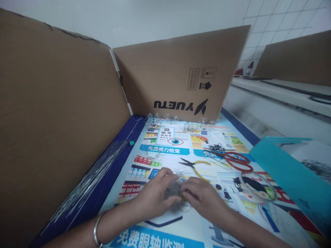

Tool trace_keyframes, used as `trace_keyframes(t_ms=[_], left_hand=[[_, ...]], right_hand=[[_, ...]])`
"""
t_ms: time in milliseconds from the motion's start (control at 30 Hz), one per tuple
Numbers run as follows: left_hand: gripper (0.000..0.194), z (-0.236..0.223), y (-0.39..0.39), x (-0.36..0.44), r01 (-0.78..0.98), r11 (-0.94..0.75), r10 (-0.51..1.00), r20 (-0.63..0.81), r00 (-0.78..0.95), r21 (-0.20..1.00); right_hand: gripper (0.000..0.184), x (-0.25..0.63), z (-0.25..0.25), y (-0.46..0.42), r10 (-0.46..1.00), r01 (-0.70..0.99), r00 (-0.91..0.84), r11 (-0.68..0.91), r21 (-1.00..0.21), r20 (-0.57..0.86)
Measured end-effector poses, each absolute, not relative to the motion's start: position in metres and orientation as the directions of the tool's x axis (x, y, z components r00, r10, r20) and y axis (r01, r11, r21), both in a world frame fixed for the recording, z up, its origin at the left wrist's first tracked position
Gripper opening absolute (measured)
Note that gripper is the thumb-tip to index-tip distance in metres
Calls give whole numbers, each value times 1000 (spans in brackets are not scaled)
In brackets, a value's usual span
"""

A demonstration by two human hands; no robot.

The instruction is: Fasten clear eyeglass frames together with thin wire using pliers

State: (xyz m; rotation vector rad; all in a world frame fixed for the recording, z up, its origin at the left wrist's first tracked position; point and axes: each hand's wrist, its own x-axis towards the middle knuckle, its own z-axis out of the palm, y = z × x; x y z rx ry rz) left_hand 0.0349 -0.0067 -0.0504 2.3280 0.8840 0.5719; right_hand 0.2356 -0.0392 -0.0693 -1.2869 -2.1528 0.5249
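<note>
My left hand (155, 196) and my right hand (204, 198) meet low in the middle of the printed poster mat (165, 151). Both have their fingers curled and pinched together around a small tangle of thin wire (178, 187) between them; what exactly it is stays blurred. A silver bangle (97, 230) sits on my left wrist. Yellow-handled pliers (195, 167) lie on the mat just beyond my fingers.
Red-handled scissors (236, 160) and small black rings (217, 148) lie to the right. A bundle of long thin wires (88, 179) runs along the left cardboard wall (57, 113). A cardboard panel (178, 75) stands behind; a teal box (287, 172) sits right.
</note>
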Motion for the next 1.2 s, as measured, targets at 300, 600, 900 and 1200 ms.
trace_keyframes(t_ms=[300,600,900,1200], left_hand=[[22,-40,-16,54,679,-686,710,36,703,260],[31,-43,-19,50,707,-600,786,113,607,375],[29,-51,-16,42,618,-629,753,171,635,472],[25,-60,-11,37,588,-543,805,171,569,599]], right_hand=[[13,232,-75,-36,930,728,-237,362,-582,283],[14,245,-81,-31,883,688,-216,441,-576,417],[41,244,-85,-20,857,676,-293,499,-543,424],[43,232,-85,-12,848,662,-365,527,-532,385]])
